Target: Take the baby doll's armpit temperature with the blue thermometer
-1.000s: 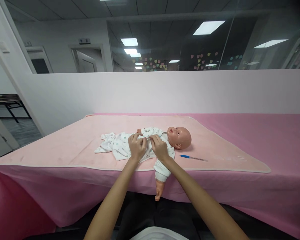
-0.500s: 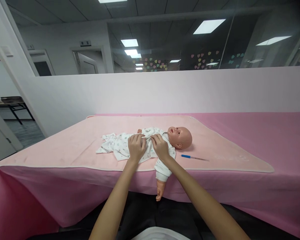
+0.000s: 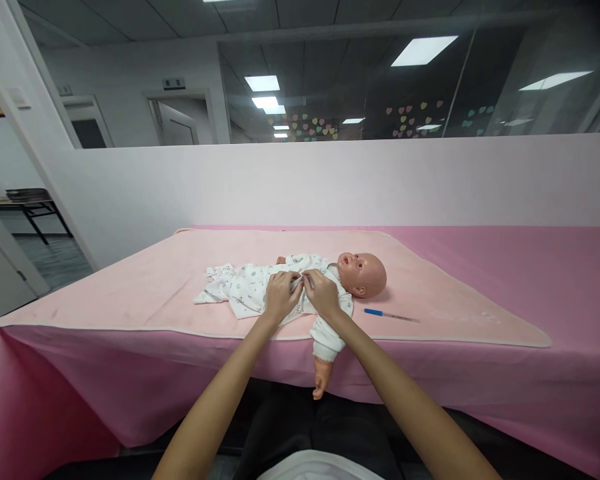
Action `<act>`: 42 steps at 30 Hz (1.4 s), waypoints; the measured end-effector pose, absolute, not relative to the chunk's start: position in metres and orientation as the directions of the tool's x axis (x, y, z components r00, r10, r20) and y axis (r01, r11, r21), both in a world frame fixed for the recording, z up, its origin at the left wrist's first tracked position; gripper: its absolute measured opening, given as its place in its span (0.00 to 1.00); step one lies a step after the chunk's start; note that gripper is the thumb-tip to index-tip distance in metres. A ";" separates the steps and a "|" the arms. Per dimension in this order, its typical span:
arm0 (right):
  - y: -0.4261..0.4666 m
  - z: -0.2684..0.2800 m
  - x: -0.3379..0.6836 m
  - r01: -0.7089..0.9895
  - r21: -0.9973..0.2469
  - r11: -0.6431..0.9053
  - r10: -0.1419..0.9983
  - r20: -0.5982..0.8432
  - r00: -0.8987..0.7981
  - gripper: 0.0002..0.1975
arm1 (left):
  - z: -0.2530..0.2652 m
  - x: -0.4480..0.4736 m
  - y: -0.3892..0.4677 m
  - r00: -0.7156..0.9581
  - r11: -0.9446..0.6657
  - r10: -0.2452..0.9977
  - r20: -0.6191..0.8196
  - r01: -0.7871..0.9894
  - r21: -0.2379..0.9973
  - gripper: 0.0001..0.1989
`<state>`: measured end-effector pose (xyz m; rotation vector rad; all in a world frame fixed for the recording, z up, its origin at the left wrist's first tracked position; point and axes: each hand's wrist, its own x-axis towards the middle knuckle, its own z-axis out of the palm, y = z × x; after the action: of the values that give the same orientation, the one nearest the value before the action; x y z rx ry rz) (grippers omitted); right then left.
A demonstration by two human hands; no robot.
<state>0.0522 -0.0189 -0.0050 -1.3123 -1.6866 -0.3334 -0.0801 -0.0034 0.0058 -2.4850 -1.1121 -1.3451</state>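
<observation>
A baby doll (image 3: 363, 275) lies on its back with its head to the right, dressed in white patterned baby clothes (image 3: 247, 287). Over the doll's chest, my left hand (image 3: 281, 295) pinches the front of the clothes. Close beside it, my right hand (image 3: 321, 293) also has its fingers closed on the cloth, the fingertips of both hands almost meeting. Whatever small part of the cloth is between the fingertips is hidden. One doll arm (image 3: 322, 377) hangs over the table's near edge, its sleeve turned up in a white cuff.
A thermometer-like stick with a blue end (image 3: 391, 315) lies right of the doll. Beneath is a peach pad (image 3: 130, 280) with a white border, on a pink tablecloth (image 3: 555, 280). A white low wall (image 3: 355, 183) with glass above stands behind.
My left hand has moved right, toward my right hand, and its fingers have drawn together on the cloth. The doll and the blue-ended stick stay in place.
</observation>
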 end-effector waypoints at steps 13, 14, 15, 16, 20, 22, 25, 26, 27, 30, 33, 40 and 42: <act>-0.022 -0.002 0.051 0.838 -0.369 0.403 0.648 0.761 0.024 0.12 | 0.004 -0.080 0.003 0.329 -0.685 0.632 0.702 0.661 0.306 0.11; -0.022 -0.002 0.051 0.835 -0.373 0.404 0.649 0.761 0.026 0.12 | 0.004 -0.079 0.003 0.340 -0.687 0.624 0.703 0.667 0.288 0.11; -0.022 -0.002 0.051 0.832 -0.379 0.405 0.649 0.760 0.030 0.12 | 0.004 -0.079 0.003 0.348 -0.689 0.618 0.704 0.672 0.272 0.11; -0.022 -0.003 0.051 0.829 -0.384 0.407 0.650 0.759 0.033 0.12 | 0.003 -0.079 0.003 0.353 -0.689 0.614 0.706 0.676 0.262 0.12; -0.021 -0.003 0.051 0.805 -0.412 0.426 0.652 0.757 0.042 0.12 | 0.004 -0.078 0.001 0.341 -0.696 0.602 0.722 0.667 0.266 0.14; -0.019 -0.004 0.052 0.781 -0.438 0.446 0.643 0.764 0.062 0.12 | 0.005 -0.078 0.000 0.337 -0.704 0.600 0.725 0.653 0.279 0.15; -0.017 -0.005 0.053 0.732 -0.486 0.478 0.630 0.770 0.100 0.12 | 0.007 -0.079 -0.001 0.334 -0.714 0.604 0.724 0.631 0.304 0.15; -0.017 -0.005 0.053 0.717 -0.502 0.485 0.631 0.768 0.111 0.12 | 0.007 -0.080 -0.002 0.331 -0.716 0.606 0.723 0.624 0.314 0.15; -0.017 -0.004 0.054 0.702 -0.519 0.488 0.635 0.763 0.122 0.12 | 0.007 -0.080 -0.002 0.326 -0.717 0.609 0.723 0.616 0.326 0.16; -0.017 -0.003 0.054 0.656 -0.584 0.478 0.661 0.731 0.170 0.12 | 0.008 -0.081 -0.002 0.315 -0.728 0.610 0.727 0.586 0.357 0.16; -0.018 -0.002 0.055 0.633 -0.618 0.466 0.672 0.713 0.201 0.12 | 0.006 -0.080 -0.002 0.320 -0.741 0.600 0.734 0.568 0.358 0.16; -0.017 -0.003 0.056 0.665 -0.567 0.486 0.639 0.750 0.172 0.12 | 0.003 -0.077 -0.002 0.351 -0.766 0.505 0.789 0.602 0.223 0.11; -0.016 -0.004 0.057 0.668 -0.565 0.485 0.633 0.754 0.178 0.12 | 0.003 -0.077 -0.003 0.324 -0.757 0.486 0.811 0.621 0.205 0.09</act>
<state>0.0565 -0.0163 -0.0037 -1.1881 -1.5007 -0.0357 -0.0770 -0.0034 0.0032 -2.4369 -1.0263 -1.4139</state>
